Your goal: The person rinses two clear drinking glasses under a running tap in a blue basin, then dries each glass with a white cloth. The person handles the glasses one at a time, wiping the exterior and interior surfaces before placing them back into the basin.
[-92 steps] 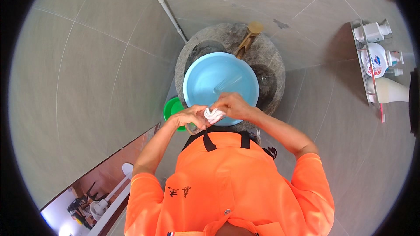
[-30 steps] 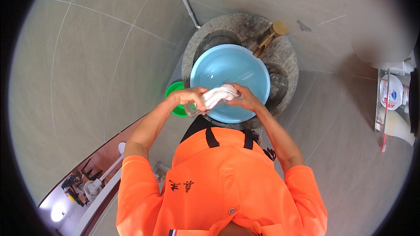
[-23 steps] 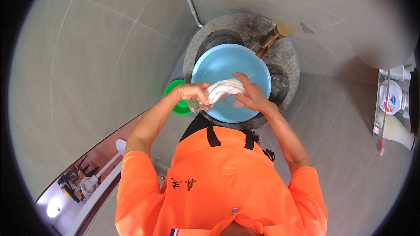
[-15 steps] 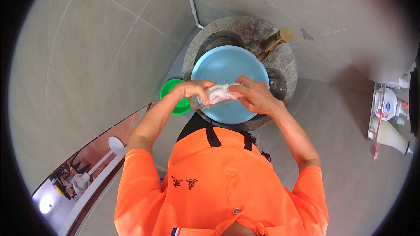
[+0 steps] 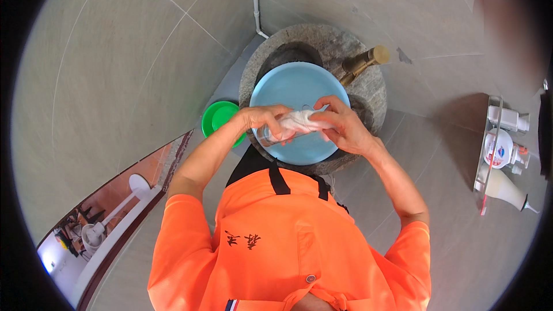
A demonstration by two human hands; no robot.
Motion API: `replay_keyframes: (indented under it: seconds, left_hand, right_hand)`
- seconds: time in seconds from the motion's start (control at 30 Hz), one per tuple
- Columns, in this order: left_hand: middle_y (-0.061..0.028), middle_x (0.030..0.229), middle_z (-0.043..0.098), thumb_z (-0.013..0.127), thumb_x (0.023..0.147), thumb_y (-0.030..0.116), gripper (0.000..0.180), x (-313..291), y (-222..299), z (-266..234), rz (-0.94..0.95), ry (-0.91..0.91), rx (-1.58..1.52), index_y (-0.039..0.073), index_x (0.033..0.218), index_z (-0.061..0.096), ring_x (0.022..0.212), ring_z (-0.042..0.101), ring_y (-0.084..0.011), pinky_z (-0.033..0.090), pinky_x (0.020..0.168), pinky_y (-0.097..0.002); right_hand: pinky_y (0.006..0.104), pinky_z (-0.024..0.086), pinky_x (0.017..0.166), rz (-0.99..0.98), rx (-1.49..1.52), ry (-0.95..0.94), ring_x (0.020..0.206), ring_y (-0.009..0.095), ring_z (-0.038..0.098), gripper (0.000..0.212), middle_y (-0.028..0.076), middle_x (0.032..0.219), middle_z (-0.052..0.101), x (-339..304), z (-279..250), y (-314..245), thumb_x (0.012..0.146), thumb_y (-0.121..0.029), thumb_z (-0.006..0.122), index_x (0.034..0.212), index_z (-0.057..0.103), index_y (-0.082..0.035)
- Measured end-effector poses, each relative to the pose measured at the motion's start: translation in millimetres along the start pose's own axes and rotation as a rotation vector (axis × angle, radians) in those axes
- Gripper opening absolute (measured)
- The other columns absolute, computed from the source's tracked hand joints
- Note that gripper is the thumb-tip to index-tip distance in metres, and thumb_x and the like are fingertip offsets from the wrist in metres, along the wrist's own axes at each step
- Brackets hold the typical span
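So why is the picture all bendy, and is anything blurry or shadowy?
Head view: the fisheye camera bends tile lines; head view, upper right: a brownish patch is blurred; head view, right: a shadow darkens the wall beside the metal rack.

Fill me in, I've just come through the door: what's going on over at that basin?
Someone in an orange shirt has both hands over a light blue basin on a round stone sink. The left hand grips a clear glass vessel, and the right hand holds a white cloth against it; whether the cloth is partly inside is hard to tell. A green tub stands to the left.
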State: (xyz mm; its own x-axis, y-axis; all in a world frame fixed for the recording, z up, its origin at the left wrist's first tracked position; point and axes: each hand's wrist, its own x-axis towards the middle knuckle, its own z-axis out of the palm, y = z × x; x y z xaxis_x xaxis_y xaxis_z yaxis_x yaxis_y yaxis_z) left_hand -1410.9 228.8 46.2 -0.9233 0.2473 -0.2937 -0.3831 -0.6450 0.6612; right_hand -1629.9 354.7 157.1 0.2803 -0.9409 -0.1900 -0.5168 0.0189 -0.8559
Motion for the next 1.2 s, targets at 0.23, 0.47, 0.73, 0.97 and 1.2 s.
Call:
replay_keyframes:
  seconds: [0.23, 0.47, 0.73, 0.97, 1.2]
  left_hand:
    - [-0.0143, 0.089, 0.064, 0.072, 0.056, 0.011, 0.063, 6.0, -14.0, 13.2, -0.029, -0.091, -0.100, -0.006, 0.114, 0.054, 0.081, 0.065, -0.0232, 0.056, 0.072, -0.0366]
    - [-0.0111, 0.090, 0.065, 0.072, 0.057, 0.012, 0.064, 10.6, -6.4, 17.1, -0.054, -0.065, 0.016, -0.003, 0.116, 0.055, 0.079, 0.064, -0.0203, 0.055, 0.069, -0.0344]
    - [-0.0118, 0.095, 0.067, 0.071, 0.057, 0.014, 0.059, 13.7, 16.6, 43.0, 0.072, 0.533, 0.906, 0.007, 0.115, 0.060, 0.088, 0.065, -0.0273, 0.051, 0.076, -0.0375]
    - [-0.0148, 0.103, 0.066, 0.070, 0.058, 0.012, 0.060, 26.8, -8.6, 44.3, 0.553, 0.954, 1.311, 0.008, 0.117, 0.061, 0.093, 0.064, -0.0344, 0.051, 0.079, -0.0435]
    - [-0.0142, 0.100, 0.066, 0.072, 0.061, 0.013, 0.058, 37.0, -21.3, 42.1, 0.576, 0.983, 1.033, 0.007, 0.117, 0.060, 0.090, 0.065, -0.0325, 0.053, 0.078, -0.0398]
  right_hand:
    - [0.0419, 0.045, 0.082, -0.345, -0.478, 0.016, 0.092, 0.033, 0.057, 0.054, 0.018, 0.115, 0.052, 2.2, -13.0, -5.6, 0.071, 0.004, 0.064, 0.118, 0.066, -0.024]
    - [0.0421, 0.048, 0.065, 0.042, -0.507, -0.349, 0.071, 0.034, 0.060, 0.064, 0.017, 0.091, 0.060, -7.1, -7.6, -8.7, 0.075, -0.003, 0.062, 0.133, 0.053, -0.028]
    - [0.0428, 0.050, 0.069, 0.298, -0.312, -0.441, 0.075, 0.034, 0.065, 0.075, 0.018, 0.078, 0.066, 8.1, -4.6, 2.9, 0.067, -0.005, 0.056, 0.140, 0.045, -0.012]
    - [0.0333, 0.040, 0.100, 0.439, 0.383, -0.371, 0.116, 0.025, 0.056, 0.075, 0.014, 0.127, 0.060, 20.7, -11.7, 30.3, 0.063, -0.008, 0.057, 0.137, 0.049, -0.005]
    - [0.0344, 0.047, 0.090, 0.504, 0.337, -0.274, 0.105, 0.030, 0.062, 0.062, 0.018, 0.116, 0.064, 22.3, -24.3, 13.9, 0.069, -0.012, 0.062, 0.130, 0.053, -0.003]
